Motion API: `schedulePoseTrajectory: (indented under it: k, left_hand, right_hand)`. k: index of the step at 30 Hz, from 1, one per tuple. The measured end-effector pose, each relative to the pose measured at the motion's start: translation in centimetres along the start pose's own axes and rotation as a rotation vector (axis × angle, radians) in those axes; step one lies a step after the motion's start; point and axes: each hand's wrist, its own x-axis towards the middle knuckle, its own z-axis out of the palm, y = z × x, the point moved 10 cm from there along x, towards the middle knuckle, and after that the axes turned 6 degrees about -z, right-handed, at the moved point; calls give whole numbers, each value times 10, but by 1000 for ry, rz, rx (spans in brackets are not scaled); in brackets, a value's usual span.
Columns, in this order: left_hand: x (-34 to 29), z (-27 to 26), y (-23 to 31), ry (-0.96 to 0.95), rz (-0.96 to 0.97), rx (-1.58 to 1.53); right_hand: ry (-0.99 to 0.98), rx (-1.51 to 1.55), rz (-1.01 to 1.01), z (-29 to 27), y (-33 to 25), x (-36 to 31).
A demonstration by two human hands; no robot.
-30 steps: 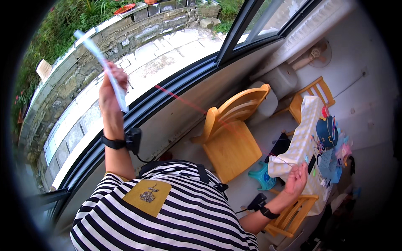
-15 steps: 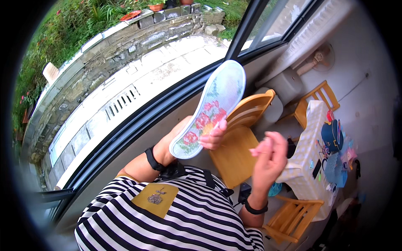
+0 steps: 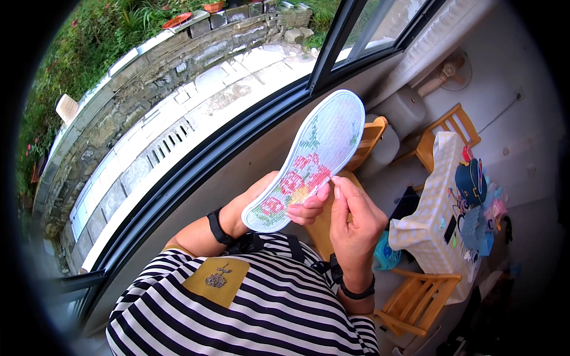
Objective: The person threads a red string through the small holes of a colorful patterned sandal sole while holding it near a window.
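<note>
An embroidered insole (image 3: 323,142), pale with red flowers, green leaves and a yellow patch, is tilted up in front of my chest. My left hand (image 3: 307,210) grips its lower half from behind, with the fingers curled round the right edge and the thumb side hidden. Against that same edge, just above the left fingertips, the thumb and forefinger of my right hand (image 3: 358,221) are pinched together. Whatever lies in that pinch is too small to make out.
To the right stands a table with a checked cloth (image 3: 418,231), holding a dark blue bag (image 3: 470,183), a phone (image 3: 450,228) and craft pieces. Wooden chairs (image 3: 418,299) surround it, one partly behind the insole. A dark window frame (image 3: 231,127) runs along the left.
My right hand has moved left and up, from apart to the insole's right edge. The insole has shifted slightly right, still in my left hand.
</note>
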Motion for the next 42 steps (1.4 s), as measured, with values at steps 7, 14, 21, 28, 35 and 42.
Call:
schedulePoseTrajectory:
  k: [7, 14, 21, 28, 35, 42]
  left_hand:
    - [2, -2, 1, -34, -19, 41]
    - [-5, -9, 9, 161, 71, 187]
    - [-8, -26, 12, 411, 71, 448]
    - [-10, -31, 18, 553, 79, 772]
    - [-19, -33, 33, 703, 148, 1057]
    - [-24, -39, 42, 736, 234, 1095]
  right_hand:
    - [43, 21, -75, -3, -2, 2]
    - [-11, 136, 69, -4, 15, -3]
    - [-148, 325, 239, 3, 47, -21]
    - [-45, 225, 210, 3, 54, -39]
    - [252, -16, 203, -20, 65, -38]
    - [37, -380, -170, 3, -2, -22]
